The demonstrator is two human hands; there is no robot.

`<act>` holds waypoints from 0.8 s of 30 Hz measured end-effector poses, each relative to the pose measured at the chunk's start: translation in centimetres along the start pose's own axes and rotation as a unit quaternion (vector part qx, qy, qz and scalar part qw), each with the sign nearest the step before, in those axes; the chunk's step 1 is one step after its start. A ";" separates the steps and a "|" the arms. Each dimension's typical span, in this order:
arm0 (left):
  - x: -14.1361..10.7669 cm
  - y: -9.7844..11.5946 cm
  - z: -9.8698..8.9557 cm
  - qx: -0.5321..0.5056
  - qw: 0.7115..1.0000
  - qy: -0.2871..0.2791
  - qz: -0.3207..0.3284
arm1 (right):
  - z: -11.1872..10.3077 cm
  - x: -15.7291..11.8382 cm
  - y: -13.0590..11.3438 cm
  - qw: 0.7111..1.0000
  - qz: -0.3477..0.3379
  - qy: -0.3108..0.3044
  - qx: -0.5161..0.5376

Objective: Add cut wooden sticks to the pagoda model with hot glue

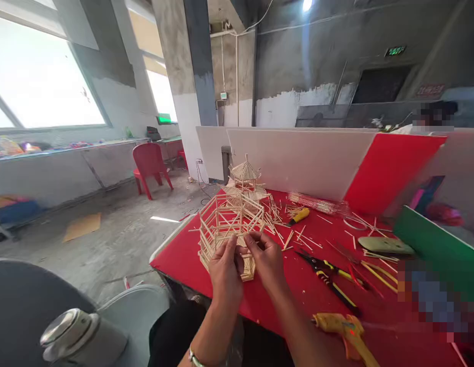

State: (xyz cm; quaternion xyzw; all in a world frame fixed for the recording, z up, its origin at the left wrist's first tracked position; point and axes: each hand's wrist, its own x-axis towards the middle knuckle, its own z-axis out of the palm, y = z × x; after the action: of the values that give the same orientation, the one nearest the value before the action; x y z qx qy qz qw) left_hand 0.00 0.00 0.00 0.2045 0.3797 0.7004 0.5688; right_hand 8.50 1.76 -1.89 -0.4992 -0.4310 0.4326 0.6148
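The table (179,257) has a red top with a pale edge at left. On its left side stands a stick frame (217,235), with a pagoda (244,173) beyond. Loose sticks (274,216), a stick bundle (314,202) and a yellow-handled tool (300,215) lie far; black-yellow pliers (328,280) right; a glue gun (346,326) near right.

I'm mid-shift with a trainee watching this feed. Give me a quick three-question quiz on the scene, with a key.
1. True or false: a roofed stick model stands behind the open stick frame.
2. Which lies lowest in the picture?
A) black-and-yellow pliers
B) glue gun
C) yellow-handled tool
3. Fill the gap: the left hand and right hand are close together at the frame's near side, by a tabletop coloured ____.

Key: 1. True. 2. B. 3. Red.
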 end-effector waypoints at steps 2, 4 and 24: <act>0.0 -0.1 0.0 0.000 1.000 0.000 -0.004 | -0.1 -0.1 0.0 1.000 -0.002 0.004 -0.003; 0.0 -0.1 0.0 0.000 1.000 0.001 -0.005 | -0.1 -0.1 0.0 1.000 -0.003 0.006 -0.002; 0.2 -0.2 -0.2 -0.002 1.000 -0.011 -0.001 | -0.1 -0.1 0.4 1.000 -0.002 0.015 0.018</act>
State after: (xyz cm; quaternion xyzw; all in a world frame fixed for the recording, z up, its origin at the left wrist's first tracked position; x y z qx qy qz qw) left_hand -0.06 0.13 -0.30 0.2108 0.3723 0.6983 0.5739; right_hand 8.51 1.66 -2.35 -0.4937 -0.4152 0.4312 0.6308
